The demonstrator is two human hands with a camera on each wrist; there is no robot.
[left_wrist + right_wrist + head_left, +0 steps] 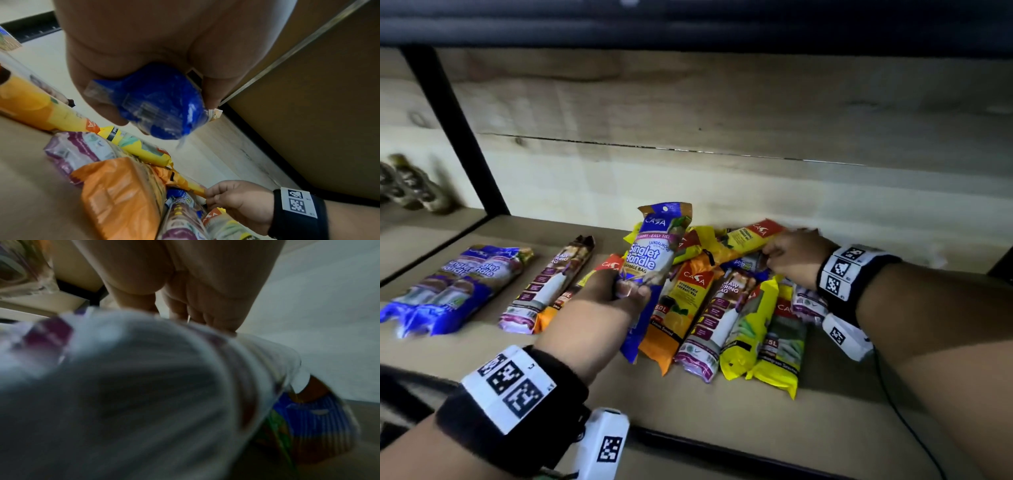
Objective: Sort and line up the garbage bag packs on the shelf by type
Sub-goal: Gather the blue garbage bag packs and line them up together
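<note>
L hand [619, 291] gripped the blue Singlet Handle pack [650, 263], fingers curled round its lower part, lifted above the mixed heap [726, 308] at shelf [722, 411] centre. R hand [791, 257], nearer the back edge, pinched a pack in the heap. Step: sorting blue type. Next move, prob.: carry it to the two blue packs [458, 287] at the shelf's left end, align parallel.

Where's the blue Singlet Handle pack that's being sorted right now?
In the head view, the blue Singlet Handle pack is centre frame, held by the left hand, lifted over the mixed pile's left edge, right of the two blue packs already laid down.
</note>
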